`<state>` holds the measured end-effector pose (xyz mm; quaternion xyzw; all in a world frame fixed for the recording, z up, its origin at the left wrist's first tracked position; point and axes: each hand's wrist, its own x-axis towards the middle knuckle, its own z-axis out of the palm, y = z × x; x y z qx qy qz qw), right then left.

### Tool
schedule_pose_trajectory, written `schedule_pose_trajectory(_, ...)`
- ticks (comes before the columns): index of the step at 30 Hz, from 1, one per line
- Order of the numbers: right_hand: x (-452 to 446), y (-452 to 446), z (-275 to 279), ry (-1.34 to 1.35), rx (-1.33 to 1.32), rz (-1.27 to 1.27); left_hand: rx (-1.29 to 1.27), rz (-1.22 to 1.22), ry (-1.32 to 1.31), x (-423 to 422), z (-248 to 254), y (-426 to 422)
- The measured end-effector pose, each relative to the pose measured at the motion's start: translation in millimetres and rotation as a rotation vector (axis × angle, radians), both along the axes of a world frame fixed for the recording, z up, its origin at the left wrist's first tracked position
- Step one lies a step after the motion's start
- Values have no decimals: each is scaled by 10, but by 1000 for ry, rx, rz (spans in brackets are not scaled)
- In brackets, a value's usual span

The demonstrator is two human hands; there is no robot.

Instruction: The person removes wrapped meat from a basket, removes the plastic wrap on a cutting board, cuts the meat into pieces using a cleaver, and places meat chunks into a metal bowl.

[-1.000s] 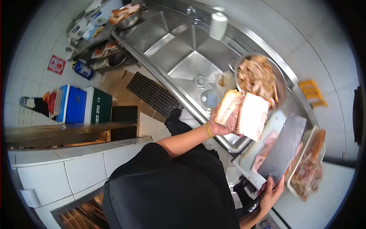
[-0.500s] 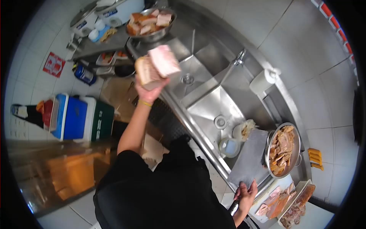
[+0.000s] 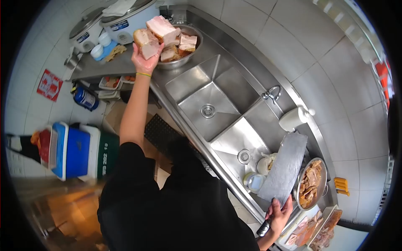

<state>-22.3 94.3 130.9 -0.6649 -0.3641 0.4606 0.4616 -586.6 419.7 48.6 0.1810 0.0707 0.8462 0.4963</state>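
My left hand (image 3: pixel 145 63) reaches up to the far left, fingers closed beneath thick chunks of pork belly (image 3: pixel 162 28). Two pieces show in it, pale on the cut faces and browned along one side. They are held over the near left rim of a steel bowl (image 3: pixel 175 64) with several similar pork pieces in it. At the lower right, my right hand (image 3: pixel 279 217) grips a large cleaver (image 3: pixel 284 167) by its dark handle. The wide grey blade points up and away, above the counter next to a second steel bowl (image 3: pixel 324 178) of chopped meat.
A steel double sink (image 3: pixel 190 94) with a tap (image 3: pixel 272 94) lies between my hands. Two rice cookers (image 3: pixel 125 27) stand at the back left. A white cutting board (image 3: pixel 289 238) with sliced meat and a basket (image 3: pixel 318 234) with meat sit at lower right.
My left hand has carried the pork belly up and left, from beside the sink to the steel bowl. The cleaver stays in my right hand, its blade turned more fully into view.
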Motion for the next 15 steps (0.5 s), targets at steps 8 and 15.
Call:
schedule_pose_trajectory(8, -1682, 784, 32, 85, -76, -208, -289, -138, 192, -1811, -58, 1360)
schedule_pose_trajectory(15, -2424, 1079, 219, 110, -96, -121, -599, -471, 882, -2850, -42, 2542)
